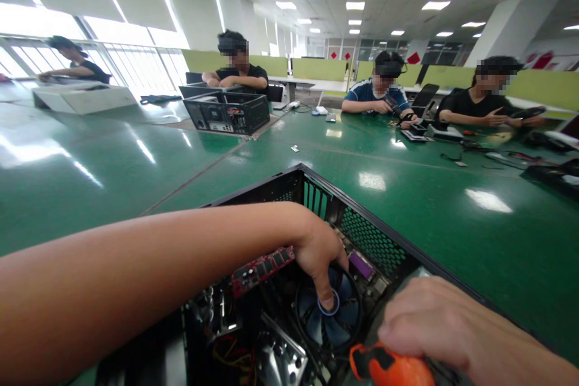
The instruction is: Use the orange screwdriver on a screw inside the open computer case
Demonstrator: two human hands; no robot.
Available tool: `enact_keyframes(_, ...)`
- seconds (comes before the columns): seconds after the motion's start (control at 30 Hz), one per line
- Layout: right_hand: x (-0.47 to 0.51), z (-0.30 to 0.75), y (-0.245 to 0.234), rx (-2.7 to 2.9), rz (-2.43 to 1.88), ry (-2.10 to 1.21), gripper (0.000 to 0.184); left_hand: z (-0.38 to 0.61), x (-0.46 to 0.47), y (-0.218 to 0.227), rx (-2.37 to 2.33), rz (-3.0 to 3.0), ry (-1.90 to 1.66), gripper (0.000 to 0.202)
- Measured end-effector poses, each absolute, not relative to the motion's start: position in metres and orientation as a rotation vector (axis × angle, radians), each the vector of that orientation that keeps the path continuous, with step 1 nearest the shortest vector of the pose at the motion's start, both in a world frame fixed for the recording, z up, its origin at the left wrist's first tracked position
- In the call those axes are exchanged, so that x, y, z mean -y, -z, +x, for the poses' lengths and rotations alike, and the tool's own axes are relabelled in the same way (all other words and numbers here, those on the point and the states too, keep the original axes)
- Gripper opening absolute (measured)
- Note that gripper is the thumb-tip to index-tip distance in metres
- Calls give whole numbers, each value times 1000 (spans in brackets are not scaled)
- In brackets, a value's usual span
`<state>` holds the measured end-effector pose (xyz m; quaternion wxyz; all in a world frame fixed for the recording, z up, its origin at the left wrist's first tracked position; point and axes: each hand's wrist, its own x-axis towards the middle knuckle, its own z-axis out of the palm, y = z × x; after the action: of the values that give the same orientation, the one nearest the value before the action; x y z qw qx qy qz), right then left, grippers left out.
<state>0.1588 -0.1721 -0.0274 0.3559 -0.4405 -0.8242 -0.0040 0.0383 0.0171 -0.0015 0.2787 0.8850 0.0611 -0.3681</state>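
An open black computer case [362, 223] lies on the green table in front of me. Inside it sit a red circuit board [260, 268] and a black cooling fan [332, 316]. My left hand [319, 253] reaches across into the case, with one finger pressing on the fan's hub. My right hand [446, 325] sits at the case's near right edge, closed around the orange handle of a screwdriver [389, 368]. The screwdriver's shaft and tip are hidden.
Another black computer case [228, 111] stands across the table. Several people sit on the far side working with their own parts and tools [416, 132]. A white box [81, 98] lies far left. Cables and small parts [493, 160] are scattered at the right.
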Motion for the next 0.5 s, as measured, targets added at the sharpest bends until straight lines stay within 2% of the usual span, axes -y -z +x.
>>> enact_keyframes(0.03,169,158,26,2135,-1117,14,64,38,-17,1,-162,2376,988,63)
enact_keyframes(0.1,167,160,20,2111,-1084,66,66,39,-17,1,-162,2401,995,65)
enact_keyframes(0.17,170,167,11,2081,-1080,139,52,39,-17,1,-164,2414,1003,66)
enact_keyframes(0.23,176,178,3,2153,-1160,167,25,39,-17,2,-172,2400,996,66)
enact_keyframes(0.27,180,185,0,2114,-1182,239,21,38,-18,3,-179,2385,987,65)
enact_keyframes(0.4,189,198,1,1946,-1469,419,30,37,-19,6,-175,2355,954,63)
enact_keyframes(0.5,191,189,4,1846,-1649,369,28,37,-19,6,-169,2367,962,63)
